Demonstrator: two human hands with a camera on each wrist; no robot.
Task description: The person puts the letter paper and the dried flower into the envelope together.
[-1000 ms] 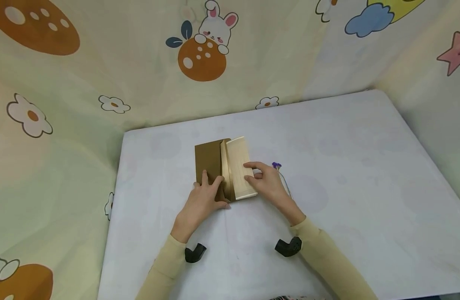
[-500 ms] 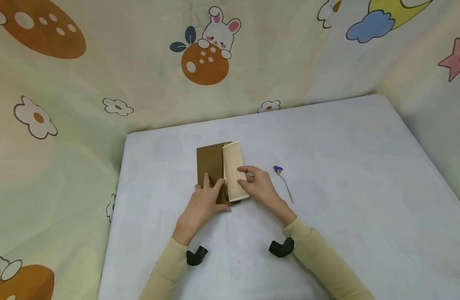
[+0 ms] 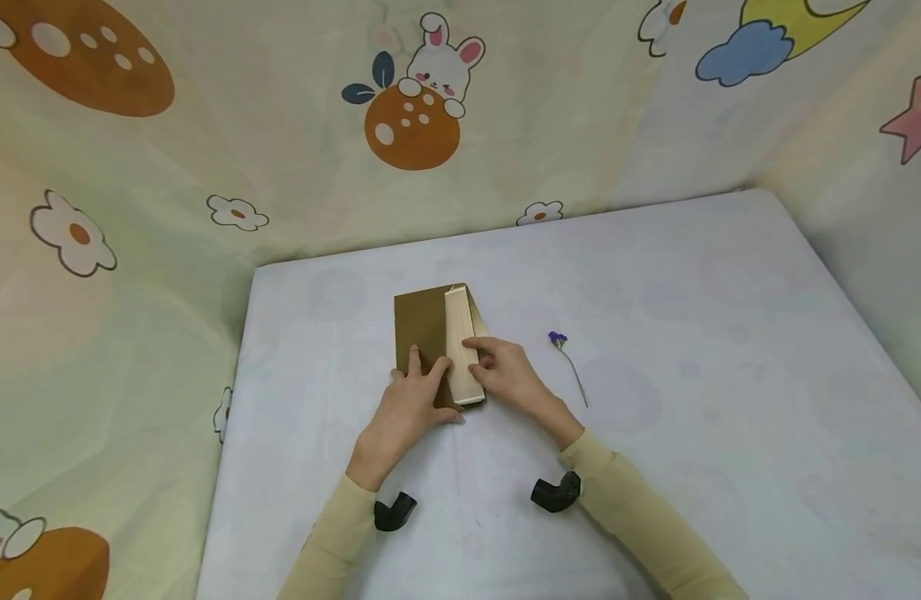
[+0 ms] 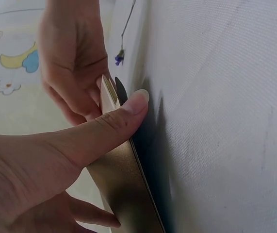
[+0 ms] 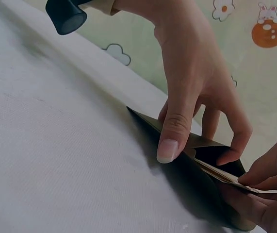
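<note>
A brown paper envelope [image 3: 421, 321] lies on the table, its mouth facing right. A cream card [image 3: 460, 346] with a fine wood-like grain sits partly in that mouth; its inserted part is hidden. My left hand [image 3: 400, 412] holds the envelope, thumb at the near edge and index fingertip at the mouth, as the right wrist view also shows. With thumb and fingers, my right hand [image 3: 508, 371] pinches the card's right edge. Behind the card, a pale strip [image 3: 478, 323], possibly the flap's inside, shows. In the left wrist view, the thumb crosses the envelope's edge [image 4: 128, 179].
A dried purple flower [image 3: 558, 340] on a thin stem lies right of my right hand. Black wrist mounts [image 3: 395, 511] sit by both sleeves. The white-covered table [image 3: 693, 375] meets a patterned cloth backdrop [image 3: 295, 125] at its far and left edges.
My right hand has moved left with the card, and less of the card shows outside the envelope. The left hand stays in place. The flower's whole stem is now uncovered.
</note>
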